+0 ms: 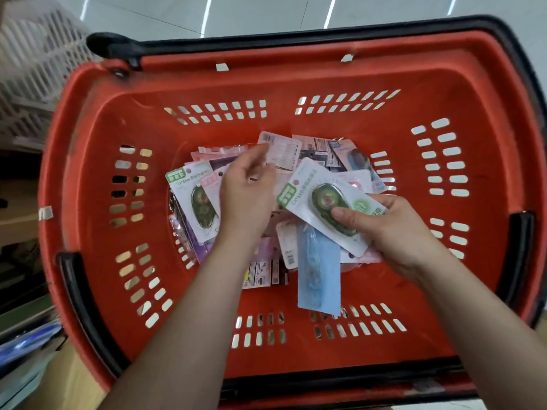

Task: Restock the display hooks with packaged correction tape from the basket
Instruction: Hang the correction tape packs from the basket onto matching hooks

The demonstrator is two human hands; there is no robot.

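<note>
A red shopping basket with black handles fills the view. A pile of packaged correction tape lies on its bottom. My right hand grips a white card pack with a green correction tape, thumb on the blister, just above the pile. My left hand hovers over the pile's left half with fingers loosely curled, and its fingertips touch a pink-and-white pack. A second green pack lies left of that hand. A blue pack juts out towards me. No display hooks are in view.
A white slatted crate stands at the upper left beyond the basket. Cardboard boxes and shelf edges show along the left side. Pale glossy floor lies behind the basket.
</note>
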